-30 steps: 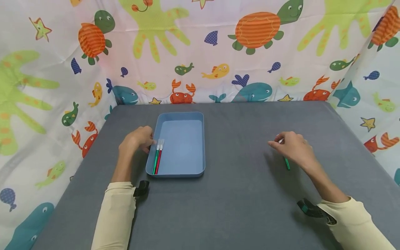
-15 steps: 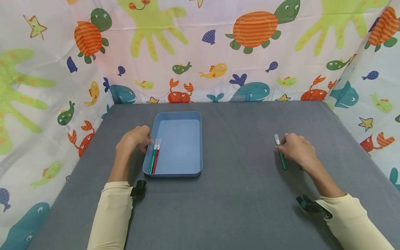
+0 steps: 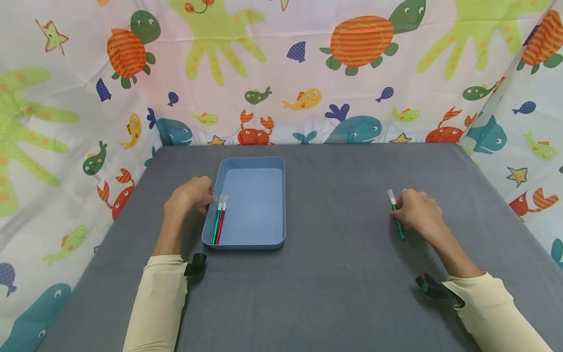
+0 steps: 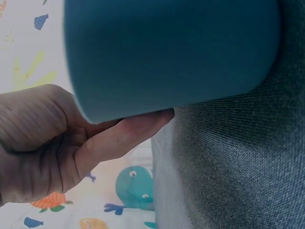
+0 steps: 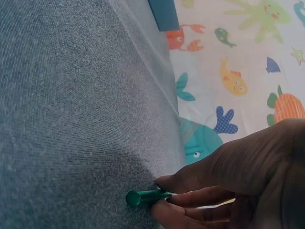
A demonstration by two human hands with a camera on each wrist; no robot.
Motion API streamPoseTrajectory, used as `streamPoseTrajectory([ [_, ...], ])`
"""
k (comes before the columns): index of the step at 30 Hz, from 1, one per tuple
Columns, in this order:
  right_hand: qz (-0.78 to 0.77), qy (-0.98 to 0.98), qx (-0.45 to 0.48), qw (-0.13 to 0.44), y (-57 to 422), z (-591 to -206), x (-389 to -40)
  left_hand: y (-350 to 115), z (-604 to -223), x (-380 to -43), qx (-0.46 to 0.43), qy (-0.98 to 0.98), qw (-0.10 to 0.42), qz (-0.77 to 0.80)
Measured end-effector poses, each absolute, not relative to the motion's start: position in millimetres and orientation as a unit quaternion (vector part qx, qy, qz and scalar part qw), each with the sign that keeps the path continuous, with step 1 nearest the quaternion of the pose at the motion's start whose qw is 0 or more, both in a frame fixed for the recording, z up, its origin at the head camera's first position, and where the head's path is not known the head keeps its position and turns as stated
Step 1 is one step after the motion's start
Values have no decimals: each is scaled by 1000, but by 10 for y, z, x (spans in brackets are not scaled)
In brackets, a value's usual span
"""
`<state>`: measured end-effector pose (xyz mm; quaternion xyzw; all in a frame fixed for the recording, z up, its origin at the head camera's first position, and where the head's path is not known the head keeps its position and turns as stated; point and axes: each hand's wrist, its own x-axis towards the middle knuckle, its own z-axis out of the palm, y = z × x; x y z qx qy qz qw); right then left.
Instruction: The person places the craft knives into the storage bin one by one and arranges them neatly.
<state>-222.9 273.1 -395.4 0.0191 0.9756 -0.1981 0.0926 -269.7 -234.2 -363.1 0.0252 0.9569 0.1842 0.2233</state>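
Note:
My left hand (image 3: 191, 195) grips the left wall of a blue tray (image 3: 246, 245), which also fills the top of the left wrist view. Inside, along that wall, a green marker (image 3: 216, 225) and a red marker (image 3: 222, 222) lie side by side with pale caps. Over at the right, my right hand (image 3: 418, 210) pinches another green marker (image 3: 399, 227), its white cap pointing away from me. The right wrist view shows the marker's green end (image 5: 135, 198) between thumb and fingers, close to the table. A small pale bit shows past the knuckles; I cannot tell what it is.
Grey cloth (image 3: 308, 293) covers the table. A curtain printed with sea animals (image 3: 299, 73) stands along the back and both sides. A dark wrist camera (image 3: 433, 287) sits by the right sleeve, another (image 3: 196, 264) by the left.
My right hand has shifted a little to the right, and the green marker it mostly covered now shows left of the fingers. My left hand and the tray stay in place.

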Motion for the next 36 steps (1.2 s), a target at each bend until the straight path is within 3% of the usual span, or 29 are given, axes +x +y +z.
streamPoseTrajectory([
  [22, -198, 976, 5, 90, 2780, -3984, -2252, -2320, -3627, -2711, 18, 958, 228, 172],
  [36, -200, 978, -1, 51, 2639, -3885, -2222, -2312, -3600, -2715, 15, 956, 237, 170],
])
